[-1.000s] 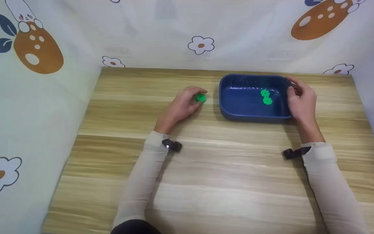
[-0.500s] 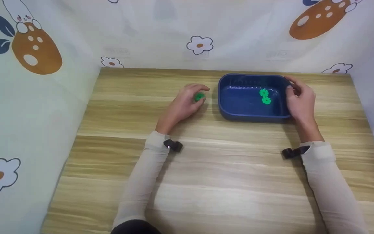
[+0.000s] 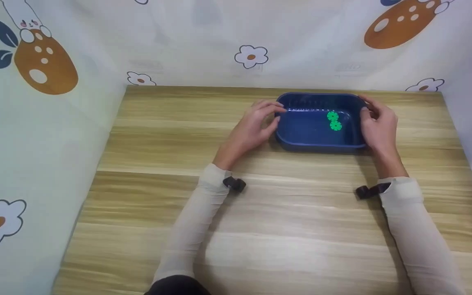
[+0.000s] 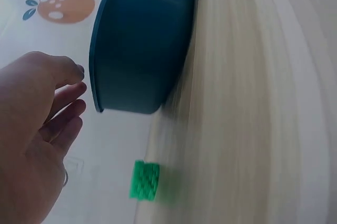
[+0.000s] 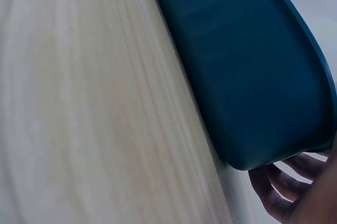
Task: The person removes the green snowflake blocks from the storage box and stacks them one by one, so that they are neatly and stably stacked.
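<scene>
My right hand (image 3: pixel 380 127) grips the right end of a dark blue plastic box (image 3: pixel 314 145), thumb over the rim and fingers against the outside wall in the right wrist view. My left hand (image 3: pixel 256 123) is at the box's left end, fingers loosely bent, holding nothing. In the left wrist view a small gap shows between its fingertips (image 4: pixel 79 89) and the rim. Two green notched discs (image 3: pixel 334 121) lie touching on the box floor towards the right. A small green block of stacked notched pieces (image 4: pixel 145 180) sits on the table near the left hand, hidden in the head view.
The wood-grain table (image 3: pixel 293 213) carries the box near its back edge. Patterned cloth walls (image 3: pixel 203 45) rise behind and at the left, and a plain pale wall (image 3: pixel 469 106) stands at the right.
My left hand has let go of the small green block and moved right to the box's left rim. The right hand and the box have stayed in place.
</scene>
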A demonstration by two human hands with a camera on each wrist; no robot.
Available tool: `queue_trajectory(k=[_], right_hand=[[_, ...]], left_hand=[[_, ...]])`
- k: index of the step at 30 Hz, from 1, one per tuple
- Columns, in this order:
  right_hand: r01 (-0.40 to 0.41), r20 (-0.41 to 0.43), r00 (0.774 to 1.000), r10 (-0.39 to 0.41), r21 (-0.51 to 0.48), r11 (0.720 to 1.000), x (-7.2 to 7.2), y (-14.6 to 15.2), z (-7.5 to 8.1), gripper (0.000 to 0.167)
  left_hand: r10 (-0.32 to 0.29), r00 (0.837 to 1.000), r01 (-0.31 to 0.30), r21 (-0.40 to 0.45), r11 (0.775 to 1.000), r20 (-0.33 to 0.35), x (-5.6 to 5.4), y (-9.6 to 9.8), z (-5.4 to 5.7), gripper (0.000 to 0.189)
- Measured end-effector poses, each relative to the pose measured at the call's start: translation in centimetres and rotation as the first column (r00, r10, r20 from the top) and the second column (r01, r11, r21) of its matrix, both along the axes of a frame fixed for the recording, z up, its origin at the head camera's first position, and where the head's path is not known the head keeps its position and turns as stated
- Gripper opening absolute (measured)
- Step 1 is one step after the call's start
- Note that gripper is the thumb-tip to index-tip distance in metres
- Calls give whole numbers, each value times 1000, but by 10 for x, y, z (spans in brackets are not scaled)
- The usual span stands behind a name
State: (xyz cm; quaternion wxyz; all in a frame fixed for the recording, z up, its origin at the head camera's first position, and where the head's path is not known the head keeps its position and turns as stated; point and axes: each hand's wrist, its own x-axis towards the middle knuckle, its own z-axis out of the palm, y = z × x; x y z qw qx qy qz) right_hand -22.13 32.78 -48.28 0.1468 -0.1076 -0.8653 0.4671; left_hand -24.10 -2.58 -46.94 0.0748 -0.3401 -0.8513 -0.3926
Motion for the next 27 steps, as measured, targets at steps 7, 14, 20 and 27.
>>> queue_trajectory(k=[7,14,20,27], right_hand=[[0,7,1000,0,-13,1000,0,-1,1,39],[-2,19,1000,2,-15,1000,-1,0,2,39],[-3,15,1000,4,-10,1000,-1,0,1,39],[-5,-3,1000,5,-9,1000,-1,-1,2,39]], left_hand=[[-37,999,38,-25,999,32,0,25,4,28],[-56,995,61,-68,996,77,-2,49,9,30],[-101,991,108,-73,991,89,-9,71,9,30],[-139,983,148,-66,987,123,-13,91,13,30]])
